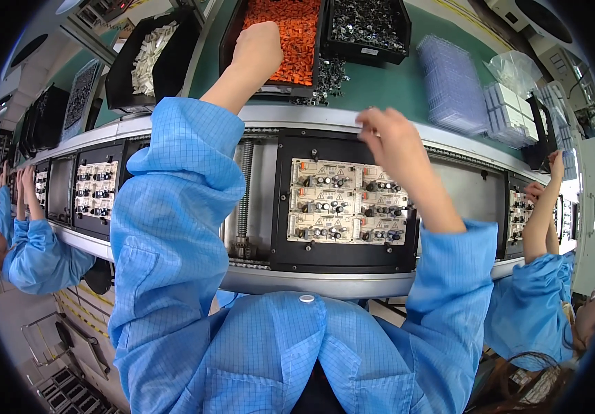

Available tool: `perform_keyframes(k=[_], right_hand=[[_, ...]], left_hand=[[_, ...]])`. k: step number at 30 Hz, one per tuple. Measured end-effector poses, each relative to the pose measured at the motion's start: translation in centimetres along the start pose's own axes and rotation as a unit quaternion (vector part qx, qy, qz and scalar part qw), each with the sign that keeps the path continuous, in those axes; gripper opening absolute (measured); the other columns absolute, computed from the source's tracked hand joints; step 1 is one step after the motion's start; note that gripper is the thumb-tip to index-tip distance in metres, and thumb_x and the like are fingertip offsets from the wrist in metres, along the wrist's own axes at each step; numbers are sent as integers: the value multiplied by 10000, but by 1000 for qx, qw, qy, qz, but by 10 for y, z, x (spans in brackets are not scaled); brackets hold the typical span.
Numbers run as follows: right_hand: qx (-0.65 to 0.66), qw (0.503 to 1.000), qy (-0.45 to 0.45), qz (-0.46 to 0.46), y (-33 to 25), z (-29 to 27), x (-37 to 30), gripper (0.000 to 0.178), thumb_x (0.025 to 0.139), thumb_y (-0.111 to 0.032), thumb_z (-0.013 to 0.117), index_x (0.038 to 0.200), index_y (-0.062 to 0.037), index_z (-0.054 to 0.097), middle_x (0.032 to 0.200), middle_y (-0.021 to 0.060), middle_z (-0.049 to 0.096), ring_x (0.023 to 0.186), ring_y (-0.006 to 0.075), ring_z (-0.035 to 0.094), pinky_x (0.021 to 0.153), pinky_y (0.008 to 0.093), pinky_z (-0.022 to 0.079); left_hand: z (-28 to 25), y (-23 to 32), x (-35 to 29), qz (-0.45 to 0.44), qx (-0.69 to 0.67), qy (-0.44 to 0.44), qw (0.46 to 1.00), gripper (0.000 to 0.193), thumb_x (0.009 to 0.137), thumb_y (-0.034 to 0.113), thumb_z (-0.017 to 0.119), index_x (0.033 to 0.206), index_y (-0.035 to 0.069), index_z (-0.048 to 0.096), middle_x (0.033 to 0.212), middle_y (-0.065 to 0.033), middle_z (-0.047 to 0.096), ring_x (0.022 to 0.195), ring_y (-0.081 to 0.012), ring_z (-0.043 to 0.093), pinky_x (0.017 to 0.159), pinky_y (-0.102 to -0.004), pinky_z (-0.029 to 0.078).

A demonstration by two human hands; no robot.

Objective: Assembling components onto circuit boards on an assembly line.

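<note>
My left hand [259,50] reaches into the black bin of small orange plastic parts [302,52]. Its fingers are curled down and mostly hidden, so what they hold does not show. Above the upper right of the circuit board panel [349,200] is my right hand [395,141], slightly blurred, its fingers closed near the tips. A tiny dark thing seems to be at those fingertips, too small to name. The cream panel, made of several boards with capacitors and a few orange parts, lies in a black carrier frame [345,259] below my hands.
Beside the orange parts stands a black bin of small metal parts [368,27], with loose metal parts [330,79] below it. Clear plastic trays [451,86] are stacked at right, white parts in a bin [152,58] at left. Co-workers' hands [27,185] work along the conveyor rail [325,283].
</note>
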State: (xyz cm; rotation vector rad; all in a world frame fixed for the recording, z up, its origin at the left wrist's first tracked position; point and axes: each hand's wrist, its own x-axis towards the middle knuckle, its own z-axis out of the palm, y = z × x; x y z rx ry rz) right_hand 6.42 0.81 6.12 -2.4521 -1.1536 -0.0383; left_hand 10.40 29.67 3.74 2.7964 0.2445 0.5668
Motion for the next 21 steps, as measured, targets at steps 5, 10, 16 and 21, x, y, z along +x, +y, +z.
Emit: perform_keyframes(k=[5, 10, 16, 21], right_hand=[[-17, 996, 60, -61, 30, 29, 58, 261, 762, -6, 650, 1011, -37, 577, 920, 160, 632, 847, 352, 609, 768, 418, 494], [-29, 999, 19, 6, 31, 48, 75, 247, 764, 5, 630, 1004, -27, 579, 951, 171, 630, 878, 371, 606, 784, 426, 499], [69, 996, 20, 61, 30, 19, 51, 212, 785, 13, 626, 995, -10, 616, 953, 139, 642, 877, 276, 648, 767, 344, 530], [341, 934, -57, 92, 6, -9, -15, 195, 886, -19, 557, 1035, -71, 670, 992, 104, 644, 899, 302, 654, 836, 392, 544]], left_hand=[[-4, -4, -1, 13, -22, 49, 998, 89, 752, 1, 610, 826, -40, 638, 852, -259, 650, 859, -402, 648, 776, -441, 529], [-16, -11, -9, 12, -74, 59, 995, 144, 768, 13, 602, 884, -27, 678, 851, -248, 658, 866, -376, 652, 787, -428, 520], [-52, 0, -27, -33, -145, -21, 989, 196, 795, 47, 606, 961, 14, 706, 859, -223, 672, 857, -351, 656, 797, -398, 513], [-81, -2, -75, -50, -261, -123, 956, 252, 781, 214, 706, 953, 30, 712, 888, -193, 693, 882, -277, 681, 823, -398, 511]])
